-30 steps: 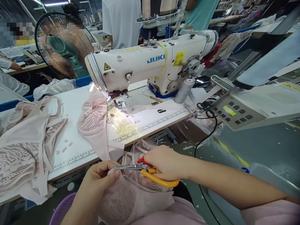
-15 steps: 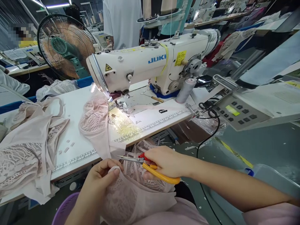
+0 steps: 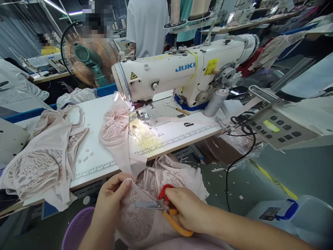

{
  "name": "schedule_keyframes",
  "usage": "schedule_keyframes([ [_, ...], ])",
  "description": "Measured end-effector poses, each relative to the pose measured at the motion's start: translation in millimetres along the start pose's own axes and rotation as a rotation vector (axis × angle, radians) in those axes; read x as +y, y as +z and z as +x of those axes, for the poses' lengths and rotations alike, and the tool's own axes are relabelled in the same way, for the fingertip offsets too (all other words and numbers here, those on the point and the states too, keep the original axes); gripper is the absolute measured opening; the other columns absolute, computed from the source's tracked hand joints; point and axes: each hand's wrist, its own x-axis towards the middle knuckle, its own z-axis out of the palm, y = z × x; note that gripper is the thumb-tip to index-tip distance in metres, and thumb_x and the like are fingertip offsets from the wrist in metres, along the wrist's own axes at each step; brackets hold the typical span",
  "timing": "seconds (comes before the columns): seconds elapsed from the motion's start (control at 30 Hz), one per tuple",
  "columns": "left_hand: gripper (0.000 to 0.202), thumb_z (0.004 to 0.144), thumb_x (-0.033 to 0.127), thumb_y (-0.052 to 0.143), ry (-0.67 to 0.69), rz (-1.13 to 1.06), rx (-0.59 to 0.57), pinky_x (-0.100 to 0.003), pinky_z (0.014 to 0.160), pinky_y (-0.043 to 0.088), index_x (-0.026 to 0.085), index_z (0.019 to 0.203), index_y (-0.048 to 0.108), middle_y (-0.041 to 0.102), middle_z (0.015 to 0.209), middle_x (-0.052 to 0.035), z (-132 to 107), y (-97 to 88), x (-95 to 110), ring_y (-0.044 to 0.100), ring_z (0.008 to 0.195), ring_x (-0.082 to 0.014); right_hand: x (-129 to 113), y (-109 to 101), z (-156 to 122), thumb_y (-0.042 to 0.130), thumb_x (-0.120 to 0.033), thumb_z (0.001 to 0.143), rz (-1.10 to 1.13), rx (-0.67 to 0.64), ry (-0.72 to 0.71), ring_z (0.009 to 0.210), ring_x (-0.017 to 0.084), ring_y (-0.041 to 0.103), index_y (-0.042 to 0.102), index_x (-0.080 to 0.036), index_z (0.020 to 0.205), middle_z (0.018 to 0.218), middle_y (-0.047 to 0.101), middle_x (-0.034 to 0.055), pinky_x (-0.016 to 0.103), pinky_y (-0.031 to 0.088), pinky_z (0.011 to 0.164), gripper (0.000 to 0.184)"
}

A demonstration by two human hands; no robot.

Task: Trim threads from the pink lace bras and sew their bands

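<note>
- The left hand [image 3: 114, 196] pinches the edge of a pale pink lace garment [image 3: 137, 222], fingers [image 3: 124, 184] closed on the soft cloth
- The right hand [image 3: 188, 211] grips scissors [image 3: 166, 210] by red and orange looped handles, thin steel blades flat against the lace
- The garment lies crumpled in the person's lap, just below the front edge of the white bench [image 3: 182, 133]
- More openwork lace pieces [image 3: 39, 163] lie heaped at the bench's left end

Right hand [image 3: 188, 210] holds scissors [image 3: 161, 206], left hand [image 3: 112, 195] lace [image 3: 137, 222]
</note>
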Motion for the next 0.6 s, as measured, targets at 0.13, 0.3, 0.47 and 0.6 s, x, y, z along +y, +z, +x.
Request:
schedule_keyframes([
  [0.13,0.02,0.063,0.035,0.076,0.017,-0.028,0.125,-0.022,0.059,0.039,0.018,0.062,0.066,0.06,0.074,-0.0007,-3,-10.1,-8,0.051,0.069,-0.0136,11,-5,-11,0.05,-0.008,0.06,0.013,0.043,0.027,0.064,0.014,0.048,0.038,-0.02,0.07,0.074,0.056,0.002,0.023,0.03,0.055,0.019],
  [0.3,0.025,0.057,0.038,0.079,0.007,-0.06,0.309,-0.022,0.054,0.039,0.017,0.062,0.066,0.061,0.069,-0.0004,-7,-25.9,-17,0.051,0.064,-0.0126,30,-14,-25,0.046,-0.007,0.062,0.012,0.089,-0.034,0.058,0.011,0.035,0.027,-0.02,0.064,0.064,0.043,-0.0023,0.023,0.025,0.053,0.023],
  [0.47,0.03,0.05,0.039,0.081,-0.009,-0.087,0.454,-0.022,0.05,0.041,0.017,0.065,0.067,0.061,0.063,0.0002,-7,-37.1,-22,0.052,0.058,-0.0121,51,-13,-31,0.047,-0.024,0.077,0.216,0.125,0.013,0.059,0.011,0.032,0.029,-0.02,0.063,0.063,0.036,-0.0033,0.022,0.028,0.053,0.023],
  [0.6,0.032,0.047,0.038,0.082,-0.041,-0.094,0.545,-0.02,0.047,0.042,0.017,0.065,0.066,0.061,0.061,0.0021,-14,-44.0,-21,0.052,0.056,-0.011,55,-13,-30,0.054,-0.034,0.075,0.312,0.21,0.082,0.058,0.01,0.032,0.032,-0.019,0.06,0.061,0.034,-0.0044,0.022,0.03,0.053,0.03],
])
